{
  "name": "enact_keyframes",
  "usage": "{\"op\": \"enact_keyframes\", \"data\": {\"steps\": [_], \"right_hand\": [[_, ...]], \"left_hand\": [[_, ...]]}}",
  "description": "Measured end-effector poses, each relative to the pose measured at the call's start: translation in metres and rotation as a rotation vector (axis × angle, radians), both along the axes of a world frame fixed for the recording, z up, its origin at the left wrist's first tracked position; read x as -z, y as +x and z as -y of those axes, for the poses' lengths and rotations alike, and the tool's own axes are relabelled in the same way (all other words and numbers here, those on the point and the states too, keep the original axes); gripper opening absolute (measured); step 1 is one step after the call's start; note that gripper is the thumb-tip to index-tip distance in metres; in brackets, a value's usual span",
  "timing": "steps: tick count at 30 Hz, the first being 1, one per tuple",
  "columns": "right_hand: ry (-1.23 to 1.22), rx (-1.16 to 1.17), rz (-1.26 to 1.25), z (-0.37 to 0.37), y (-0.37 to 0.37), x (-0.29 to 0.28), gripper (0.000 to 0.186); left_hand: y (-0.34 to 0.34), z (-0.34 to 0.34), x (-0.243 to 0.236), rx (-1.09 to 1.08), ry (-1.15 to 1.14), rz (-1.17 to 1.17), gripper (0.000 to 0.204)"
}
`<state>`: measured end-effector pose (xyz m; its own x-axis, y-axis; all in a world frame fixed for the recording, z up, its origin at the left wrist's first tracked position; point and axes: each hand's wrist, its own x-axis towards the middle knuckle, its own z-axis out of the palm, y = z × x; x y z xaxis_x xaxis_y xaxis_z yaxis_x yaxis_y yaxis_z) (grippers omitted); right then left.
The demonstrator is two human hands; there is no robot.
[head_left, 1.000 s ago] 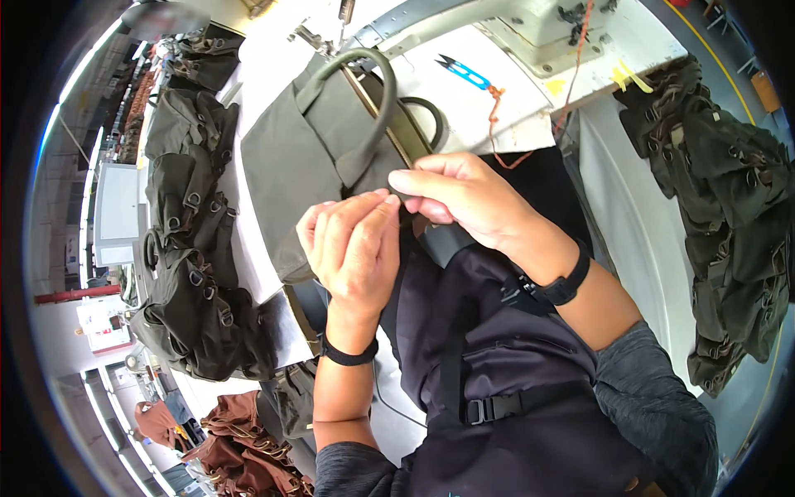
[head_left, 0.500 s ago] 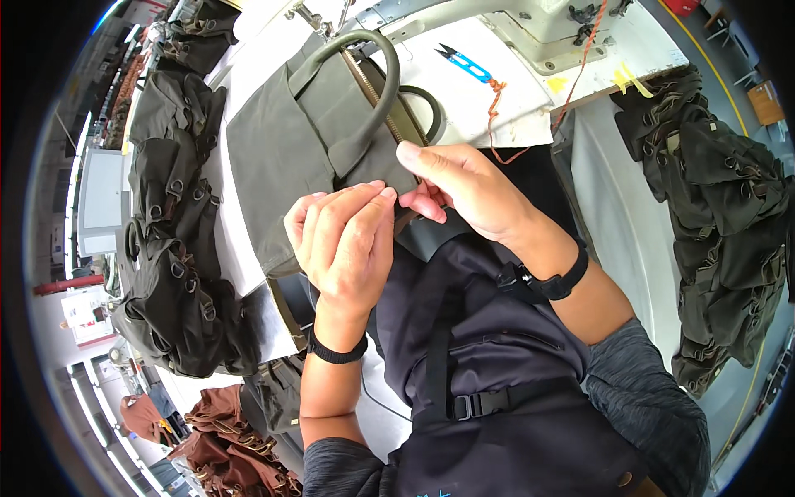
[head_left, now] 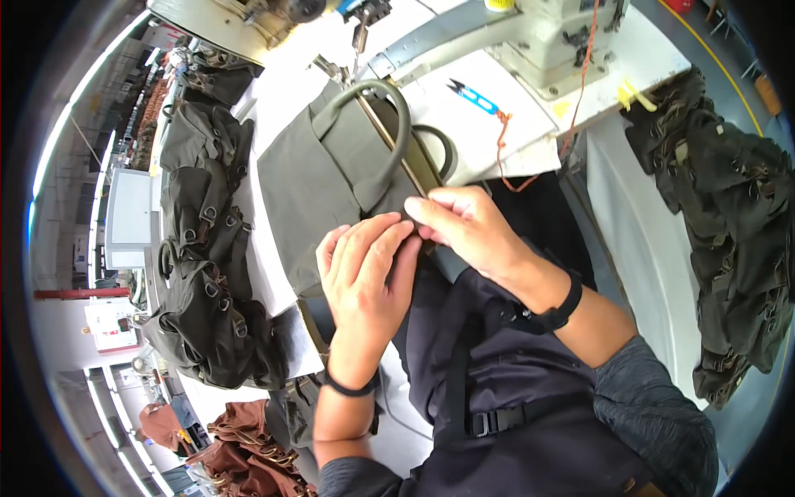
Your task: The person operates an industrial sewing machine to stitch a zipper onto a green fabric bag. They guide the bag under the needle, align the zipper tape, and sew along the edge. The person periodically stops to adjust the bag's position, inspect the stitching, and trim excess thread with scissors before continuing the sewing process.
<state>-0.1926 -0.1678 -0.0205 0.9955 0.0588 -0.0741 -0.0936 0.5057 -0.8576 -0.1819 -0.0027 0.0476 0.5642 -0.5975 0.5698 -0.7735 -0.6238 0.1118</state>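
A dark olive fabric bag lies on the white worktable, its zipper running toward me between two rounded handles. My left hand is on the bag's near edge, fingers bent together and gripping the fabric. Right beside it, my right hand pinches the same edge at the zipper's near end, thumb against the fingers. The fingertips of both hands almost meet. What exactly lies between them is hidden.
Blue thread snips with an orange cord lie right of the bag. Beyond it stands a sewing machine. Dark bags are piled at left and right; brown ones sit at lower left.
The view has shifted, so the whole scene sits lower and further right. My right fingers have drawn in closer to the left fingertips at the bag's edge.
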Motion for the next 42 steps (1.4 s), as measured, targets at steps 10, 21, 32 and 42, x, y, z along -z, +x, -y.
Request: {"op": "enact_keyframes", "data": {"steps": [10, 21, 32, 42], "right_hand": [[-0.059, 0.03, 0.001, -0.004, 0.0, -0.005, 0.024], [0.285, 0.012, 0.03, -0.016, 0.004, 0.001, 0.037], [0.052, 0.131, 0.073, -0.012, 0.0, -0.007, 0.039], [0.059, 0.02, 0.06, -0.007, -0.003, -0.029, 0.041]], "left_hand": [[0.058, 0.027, -0.082, 0.124, 0.749, 0.268, 0.041], [0.038, -0.081, -0.065, -0.349, 0.364, -0.116, 0.031], [0.021, -0.008, -0.029, -0.132, 0.333, -0.054, 0.064], [0.027, -0.01, -0.036, -0.159, 0.372, -0.089, 0.072]]}}
